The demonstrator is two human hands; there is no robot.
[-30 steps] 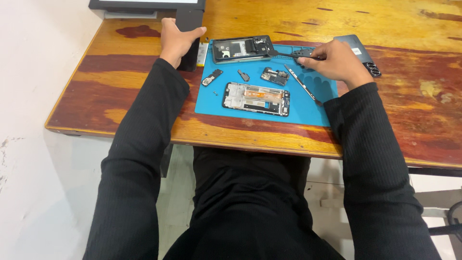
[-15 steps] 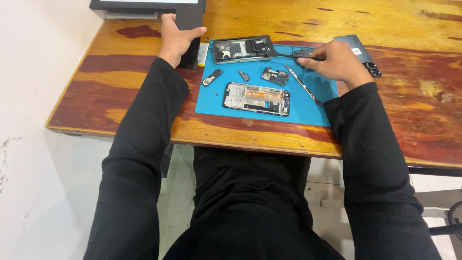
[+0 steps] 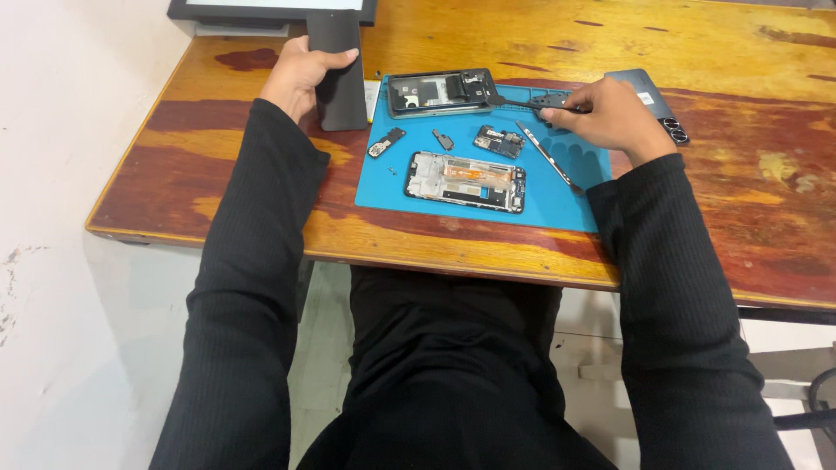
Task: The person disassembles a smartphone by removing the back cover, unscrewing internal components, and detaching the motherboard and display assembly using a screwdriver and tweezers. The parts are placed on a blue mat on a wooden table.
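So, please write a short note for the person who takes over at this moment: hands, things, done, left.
Left hand: grips the dark flat stand at the table's back edge.
Right hand: holds a thin dark tool, tip at the opened dark phone body.
Blue rubber mat: second opened phone frame, small loose parts.
Done: both phones opened, parts removed.
Left: parts remain off the phones.

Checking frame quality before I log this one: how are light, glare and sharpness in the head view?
Head view: even, soft light with only faint shadows; a mild sheen on the varnished wooden table; blue mat and opened phone frame reasonably sharp, though small parts stay too tiny to resolve; left hand and right hand unblurred; table edges bow slightly from the wide lens.
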